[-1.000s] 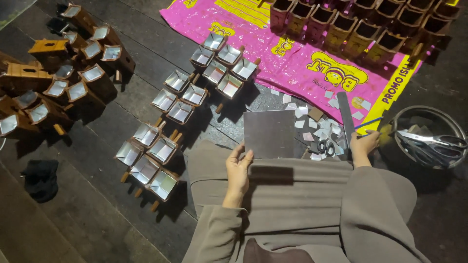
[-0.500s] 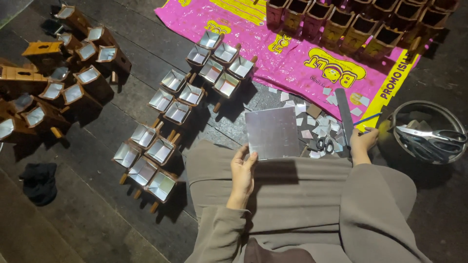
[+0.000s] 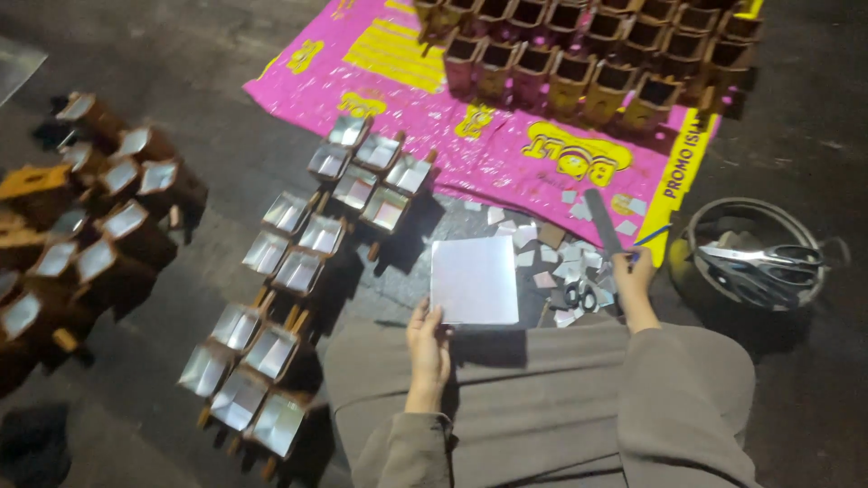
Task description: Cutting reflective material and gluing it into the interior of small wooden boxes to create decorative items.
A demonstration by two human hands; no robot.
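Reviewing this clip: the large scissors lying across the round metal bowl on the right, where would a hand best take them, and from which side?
By the handle loops at the right end of the scissors, coming down from above on the right side. They lie roughly flat across the bowl's rim, blades pointing left toward the right hand, so the loops look exposed and away from the points.

Foil-lined boxes beside left hand

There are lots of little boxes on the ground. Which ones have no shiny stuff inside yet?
The rows of boxes on the pink sheet at the top: their openings look dark. The boxes on the bare ground left of the hands have shiny lining.
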